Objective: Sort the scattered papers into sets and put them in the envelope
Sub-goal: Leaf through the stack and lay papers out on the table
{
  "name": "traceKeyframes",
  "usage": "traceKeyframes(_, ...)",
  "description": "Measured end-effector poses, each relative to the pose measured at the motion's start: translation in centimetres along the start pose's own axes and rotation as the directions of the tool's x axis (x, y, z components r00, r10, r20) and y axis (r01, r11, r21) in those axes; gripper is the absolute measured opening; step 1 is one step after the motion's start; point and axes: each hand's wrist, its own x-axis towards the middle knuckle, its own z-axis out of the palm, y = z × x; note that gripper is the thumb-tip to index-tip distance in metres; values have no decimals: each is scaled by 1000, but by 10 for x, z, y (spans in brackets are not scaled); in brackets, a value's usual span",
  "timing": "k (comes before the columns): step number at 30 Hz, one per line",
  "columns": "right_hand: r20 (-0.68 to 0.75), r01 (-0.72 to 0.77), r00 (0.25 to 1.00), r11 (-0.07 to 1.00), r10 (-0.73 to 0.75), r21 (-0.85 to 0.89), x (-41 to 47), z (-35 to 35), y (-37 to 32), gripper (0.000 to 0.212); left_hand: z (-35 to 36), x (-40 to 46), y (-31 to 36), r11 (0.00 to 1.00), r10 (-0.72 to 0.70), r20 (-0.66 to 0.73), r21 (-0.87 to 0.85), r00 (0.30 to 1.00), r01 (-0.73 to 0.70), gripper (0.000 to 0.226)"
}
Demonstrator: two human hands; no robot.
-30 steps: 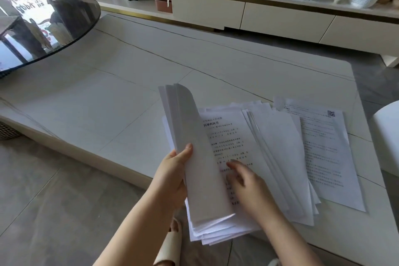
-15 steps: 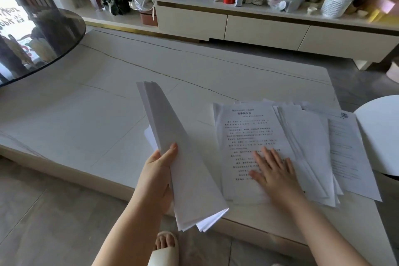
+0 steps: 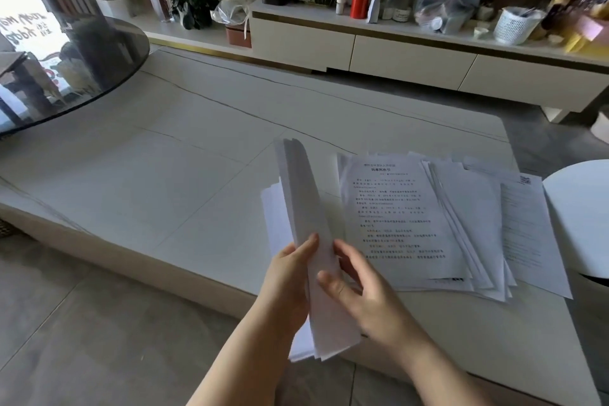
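Papers half sorted, no envelope in view.
We hold a raised stack (image 3: 306,241) on edge in our left hand (image 3: 290,280), fingers curled round it; right hand (image 3: 359,287) pinches its near side. Fanned sheets (image 3: 428,224) lie on the table (image 3: 164,175), unbagged.

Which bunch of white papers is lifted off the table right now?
The white paper stack gripped in the left hand, standing nearly on edge. The fanned printed sheets to its right lie flat on the white marble table.
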Motion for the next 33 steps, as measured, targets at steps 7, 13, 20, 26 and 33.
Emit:
traceKeyframes(7, -49, -7, 999, 1000, 8, 21, 20, 49, -2, 55, -29, -9, 17, 997, 22, -32, -68, 999, -25, 36)
traceKeyframes(13, -40, 17, 999, 1000, -18, -10, 47, 76, -21, 31, -70, -4, 38, 993, 82, 6, -84, 997, -81, 46)
traceKeyframes(20, -137, -91, 984, 983, 114, 162, 67, 94, -50, 17, -110, 7, 52, 980, 191, -150, -23, 970, -197, 28)
traceKeyframes(26, -273, -149, 936, 951, 224, 270, 84, 89, -52, 7, -124, 6, 66, 827, 508, -202, 387, 837, -409, 84)
traceKeyframes(33, -164, -190, 948, 896, 274, 400, 89, 85, -31, 61, -107, 16, 49, 860, 387, -282, 453, 878, -234, 33)
